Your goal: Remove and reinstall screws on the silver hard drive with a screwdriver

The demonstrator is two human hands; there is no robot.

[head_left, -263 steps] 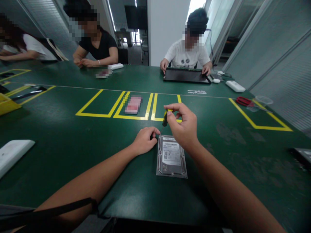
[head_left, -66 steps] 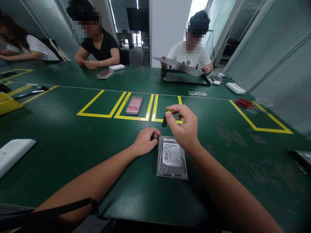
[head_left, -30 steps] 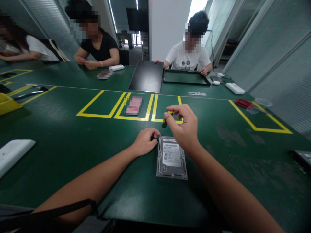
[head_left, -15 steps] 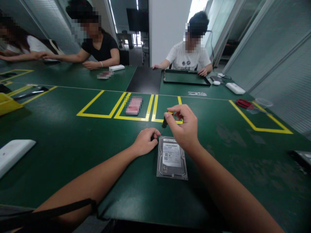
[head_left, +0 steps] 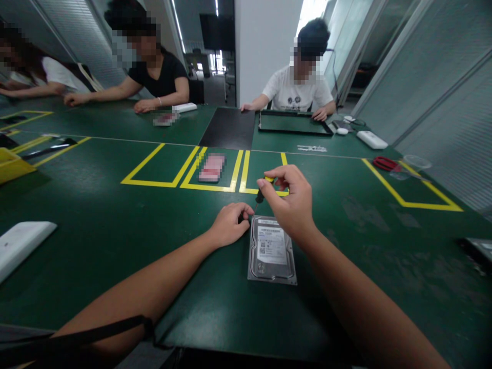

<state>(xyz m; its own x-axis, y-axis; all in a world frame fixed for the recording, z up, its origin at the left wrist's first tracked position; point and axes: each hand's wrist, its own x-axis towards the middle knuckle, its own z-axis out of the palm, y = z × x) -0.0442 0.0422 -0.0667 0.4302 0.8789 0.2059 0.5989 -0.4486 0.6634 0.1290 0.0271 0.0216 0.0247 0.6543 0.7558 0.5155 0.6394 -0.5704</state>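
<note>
Silvery metal edges the drive (head_left: 271, 267), which lies flat, label up, on the green counter (head_left: 200, 307) between the person's forearms, probably so both hands can reach it. The right grip (head_left: 294, 199) is wrapped around a screwdriver (head_left: 260, 195), its shaft slanting down to the drive's far left corner. The left grip (head_left: 230, 224) rests beside that corner, fingers curled, seemingly to steady the tip or the drive; whether it pinches anything, I cannot tell. The right grip covers the drive's far right corner. Just beyond, yellow tape (head_left: 209, 188) frames a pink, blurred item (head_left: 212, 167). Across the counter, a co-worker's hand (head_left: 249, 106) touches a dark panel (head_left: 226, 128) beside a black frame (head_left: 295, 131).
</note>
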